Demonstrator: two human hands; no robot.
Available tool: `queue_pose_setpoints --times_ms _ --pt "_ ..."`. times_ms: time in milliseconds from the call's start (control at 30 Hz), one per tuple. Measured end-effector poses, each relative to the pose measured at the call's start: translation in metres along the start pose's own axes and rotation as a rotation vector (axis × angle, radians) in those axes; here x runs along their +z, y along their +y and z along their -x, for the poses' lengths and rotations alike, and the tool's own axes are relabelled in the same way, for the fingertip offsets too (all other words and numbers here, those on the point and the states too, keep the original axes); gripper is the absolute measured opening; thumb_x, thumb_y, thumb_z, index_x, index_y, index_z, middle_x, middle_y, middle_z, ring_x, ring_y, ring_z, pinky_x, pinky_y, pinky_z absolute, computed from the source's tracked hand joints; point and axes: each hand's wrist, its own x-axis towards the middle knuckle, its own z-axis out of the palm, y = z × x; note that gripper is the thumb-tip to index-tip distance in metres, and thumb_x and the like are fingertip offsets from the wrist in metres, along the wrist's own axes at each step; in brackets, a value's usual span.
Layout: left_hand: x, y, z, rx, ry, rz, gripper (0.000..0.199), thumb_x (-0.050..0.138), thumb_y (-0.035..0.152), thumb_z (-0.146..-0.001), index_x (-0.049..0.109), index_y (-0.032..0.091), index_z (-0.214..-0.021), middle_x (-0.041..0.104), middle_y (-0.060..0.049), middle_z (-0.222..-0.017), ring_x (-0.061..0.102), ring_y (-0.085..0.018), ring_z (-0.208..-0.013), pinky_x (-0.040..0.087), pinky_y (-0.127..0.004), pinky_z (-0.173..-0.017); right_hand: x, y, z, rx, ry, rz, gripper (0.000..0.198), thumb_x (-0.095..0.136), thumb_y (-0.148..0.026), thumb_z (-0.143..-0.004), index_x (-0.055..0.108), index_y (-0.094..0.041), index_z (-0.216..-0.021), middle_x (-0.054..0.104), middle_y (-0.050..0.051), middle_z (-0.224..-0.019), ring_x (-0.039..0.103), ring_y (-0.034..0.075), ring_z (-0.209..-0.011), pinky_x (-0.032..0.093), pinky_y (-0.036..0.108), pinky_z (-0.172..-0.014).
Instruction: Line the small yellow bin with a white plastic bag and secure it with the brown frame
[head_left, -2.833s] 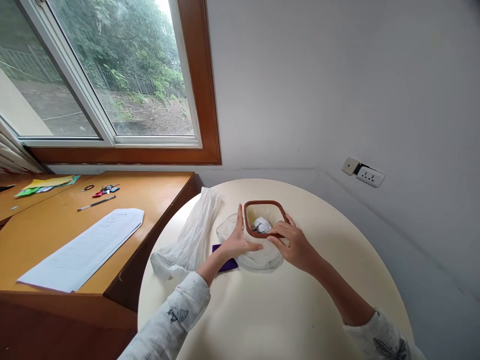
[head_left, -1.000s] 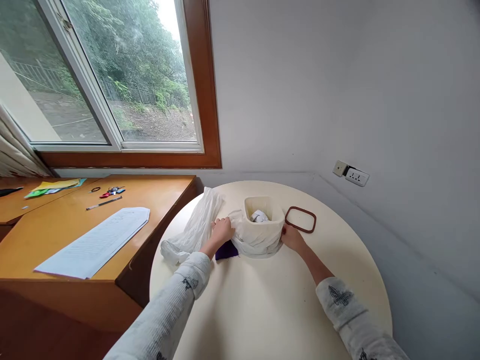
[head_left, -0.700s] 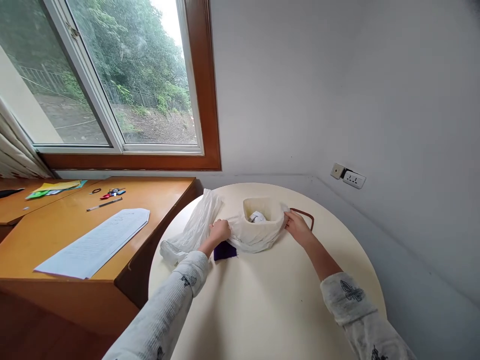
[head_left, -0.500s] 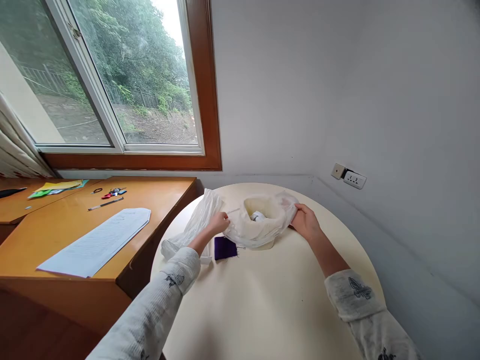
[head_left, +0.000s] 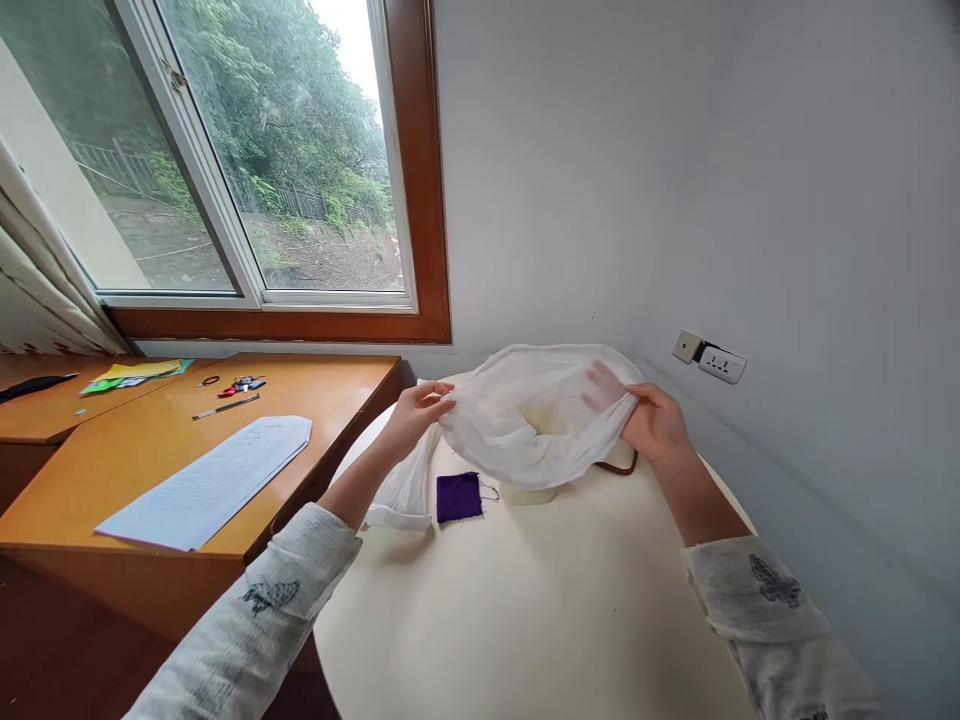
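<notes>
A thin white plastic bag [head_left: 495,430] is spread wide, its rim stretched between my two hands. My left hand [head_left: 411,418] pinches the rim on the left, and my right hand [head_left: 654,422] grips it on the right, some fingers showing through the plastic. Beneath the bag, the base of a cream container [head_left: 529,495] shows on the round table [head_left: 540,620]; the rest of it is covered. Beside it lies a purple cloth piece [head_left: 459,498] with frayed threads. Another crumpled white plastic bag [head_left: 405,490] rests below my left hand.
A brown looped edge [head_left: 622,466] shows under the bag by my right hand. To the left, a wooden desk [head_left: 337,385] holds paper sheets [head_left: 217,485], a pen [head_left: 225,406], small keys or trinkets [head_left: 241,386] and coloured papers [head_left: 139,374]. A wall socket [head_left: 721,363] is at right.
Both hands have moved up and apart, lifting and spreading the bag's rim above the container. The white item visible inside the container is now covered.
</notes>
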Motion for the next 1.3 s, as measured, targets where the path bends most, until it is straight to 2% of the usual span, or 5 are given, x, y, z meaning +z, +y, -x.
queue_pose_setpoints --times_ms 433,600,867,1033,1300 --pt "-0.048 0.04 -0.011 0.214 -0.21 -0.704 0.065 0.077 0.042 -0.048 0.056 0.024 -0.107 0.056 -0.005 -0.102 0.053 -0.023 -0.091 0.045 -0.034 -0.08 -0.015 -0.063 -0.028 -0.169 0.297 0.22 0.018 0.069 -0.018 -0.06 0.051 -0.019 -0.062 0.053 -0.004 -0.065 0.051 0.008 -0.057 0.045 0.02 -0.05" --pt "-0.037 0.056 -0.013 0.393 -0.18 -0.916 0.014 0.062 0.028 -0.065 0.062 0.02 -0.077 0.055 -0.005 -0.085 0.052 -0.021 -0.085 0.043 -0.031 -0.076 0.01 -0.072 -0.017 -0.105 0.207 0.202 0.04 0.073 -0.018 -0.059 0.059 -0.022 -0.097 0.058 -0.004 -0.067 0.054 0.009 -0.056 0.046 0.019 -0.049" --pt "0.046 0.116 -0.014 0.501 -0.006 -0.41 0.009 0.055 0.019 -0.067 0.058 0.014 -0.073 0.057 0.0 -0.077 0.054 -0.014 -0.076 0.044 -0.028 -0.07 0.094 -0.035 -0.003 0.213 -0.446 0.369 0.093 0.08 -0.022 -0.055 0.033 -0.028 -0.135 0.066 -0.001 -0.081 0.063 0.018 -0.071 0.052 0.03 -0.059" --pt "0.065 0.137 -0.006 0.528 0.03 -0.174 0.023 0.056 0.018 -0.069 0.055 0.017 -0.092 0.056 -0.002 -0.095 0.056 -0.015 -0.089 0.045 -0.03 -0.078 0.117 -0.019 -0.016 0.223 -0.394 0.364 0.032 0.076 -0.034 -0.059 0.066 -0.018 -0.084 0.065 0.0 -0.07 0.058 0.014 -0.059 0.048 0.026 -0.054" --pt "0.036 0.08 -0.013 0.277 -0.139 -0.108 0.103 0.071 0.03 -0.064 0.0 0.031 -0.139 0.014 -0.01 -0.147 0.016 -0.029 -0.135 0.022 -0.048 -0.105 0.105 -0.042 -0.059 0.061 -0.115 0.082 0.023 0.073 -0.034 -0.064 0.061 -0.016 -0.072 0.058 -0.001 -0.062 0.054 0.013 -0.058 0.047 0.027 -0.057"
